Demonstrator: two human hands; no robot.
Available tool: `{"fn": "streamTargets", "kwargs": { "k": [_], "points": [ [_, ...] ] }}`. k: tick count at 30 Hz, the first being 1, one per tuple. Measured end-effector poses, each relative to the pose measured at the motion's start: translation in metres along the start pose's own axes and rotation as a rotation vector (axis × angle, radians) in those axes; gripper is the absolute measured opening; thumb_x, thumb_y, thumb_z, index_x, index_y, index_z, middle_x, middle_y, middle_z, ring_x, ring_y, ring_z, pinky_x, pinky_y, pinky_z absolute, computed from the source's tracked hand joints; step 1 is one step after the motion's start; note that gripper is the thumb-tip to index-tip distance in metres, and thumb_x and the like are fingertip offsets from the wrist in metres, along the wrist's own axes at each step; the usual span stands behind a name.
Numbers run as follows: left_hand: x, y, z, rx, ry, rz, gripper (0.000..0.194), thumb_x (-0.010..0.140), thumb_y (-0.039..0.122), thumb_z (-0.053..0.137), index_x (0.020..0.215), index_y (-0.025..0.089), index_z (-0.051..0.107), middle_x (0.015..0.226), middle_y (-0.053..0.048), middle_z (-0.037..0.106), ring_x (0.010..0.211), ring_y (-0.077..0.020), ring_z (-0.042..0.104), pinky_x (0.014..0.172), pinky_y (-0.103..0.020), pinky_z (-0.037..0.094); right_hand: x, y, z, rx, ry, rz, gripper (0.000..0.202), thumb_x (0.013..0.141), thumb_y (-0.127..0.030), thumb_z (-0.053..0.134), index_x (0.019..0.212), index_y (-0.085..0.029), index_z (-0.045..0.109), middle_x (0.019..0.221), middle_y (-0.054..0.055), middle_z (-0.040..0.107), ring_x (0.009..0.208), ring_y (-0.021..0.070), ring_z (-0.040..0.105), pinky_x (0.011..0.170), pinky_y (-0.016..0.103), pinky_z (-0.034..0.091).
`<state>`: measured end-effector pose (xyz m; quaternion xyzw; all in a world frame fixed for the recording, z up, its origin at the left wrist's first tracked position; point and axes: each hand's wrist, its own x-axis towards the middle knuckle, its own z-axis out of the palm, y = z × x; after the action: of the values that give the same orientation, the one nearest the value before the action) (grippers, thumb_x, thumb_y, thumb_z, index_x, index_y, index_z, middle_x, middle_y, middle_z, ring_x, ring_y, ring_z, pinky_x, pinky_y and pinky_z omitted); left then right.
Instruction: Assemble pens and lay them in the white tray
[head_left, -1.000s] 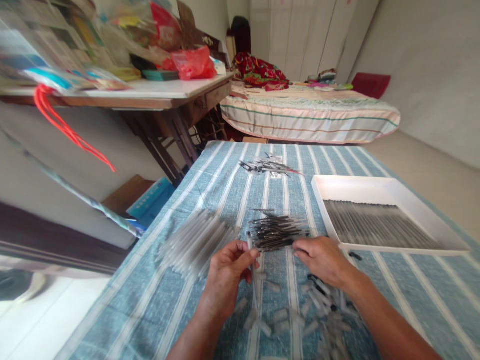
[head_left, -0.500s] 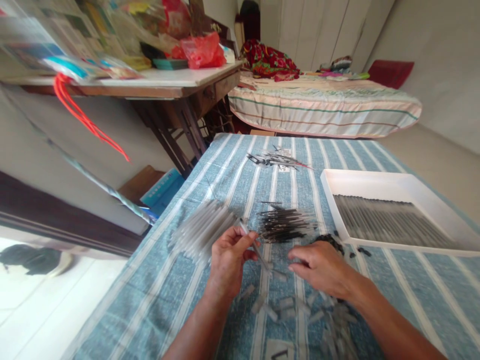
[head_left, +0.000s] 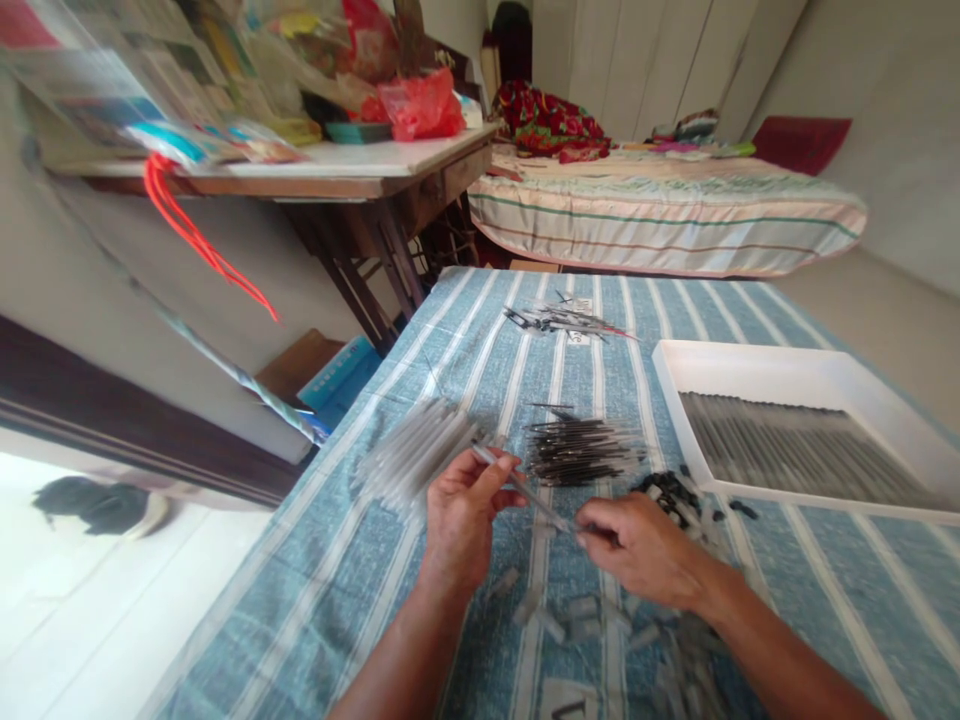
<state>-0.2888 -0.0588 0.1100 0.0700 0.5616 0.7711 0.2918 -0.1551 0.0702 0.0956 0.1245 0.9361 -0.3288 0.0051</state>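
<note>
My left hand (head_left: 469, 505) pinches a slim translucent pen barrel (head_left: 536, 500) between thumb and fingers. The barrel slants down to the right, its lower end at the fingertips of my right hand (head_left: 637, 545). Those fingers are closed around a small dark piece, mostly hidden, whose kind I cannot make out. Left of my hands lies a pile of clear pen barrels (head_left: 420, 450). Dark pen refills (head_left: 581, 450) are heaped just beyond my hands. Small black plugs (head_left: 671, 492) lie behind my right hand, and clear caps (head_left: 581, 615) are scattered nearer to me.
A white tray (head_left: 679, 425) on the right holds a row of pens (head_left: 795, 445). Loose refills and thin parts (head_left: 562, 318) lie at the far end of the striped cloth (head_left: 360, 570). A cluttered desk (head_left: 360, 180) stands at left, a bed (head_left: 660, 220) beyond.
The barrel has swung to a flatter slant, and its lower end now reaches my right fingertips, which were apart from it before. The whole view has shifted slightly.
</note>
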Motion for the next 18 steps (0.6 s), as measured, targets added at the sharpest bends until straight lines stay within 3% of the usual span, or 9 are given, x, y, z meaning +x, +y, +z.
{"fn": "streamTargets", "kwargs": {
  "k": [4,18],
  "points": [
    [0.0010,-0.0004,-0.0001,0.008,0.016,0.023,0.015,0.065,0.022,0.073,0.071,0.013,0.063,0.067,-0.001,0.061,0.060,-0.0115,0.055,0.048,-0.022,0.049,-0.0022,0.0016,-0.0008,0.168,-0.006,0.006,0.018,0.078,-0.024,0.048,0.065,-0.017,0.057,0.050,-0.007,0.035,0.048,0.0071,0.032,0.048,0.020,0.024],
    [-0.0027,-0.0015,0.0050,0.050,0.017,0.006,0.014,0.063,0.020,0.074,0.069,0.014,0.062,0.063,0.002,0.061,0.057,-0.0112,0.055,0.050,-0.023,0.050,-0.0024,-0.0052,0.0048,0.290,0.049,-0.005,0.018,0.080,-0.022,0.047,0.063,-0.017,0.050,0.049,-0.008,0.032,0.047,0.0071,0.029,0.046,0.020,0.023]
  ]
}}
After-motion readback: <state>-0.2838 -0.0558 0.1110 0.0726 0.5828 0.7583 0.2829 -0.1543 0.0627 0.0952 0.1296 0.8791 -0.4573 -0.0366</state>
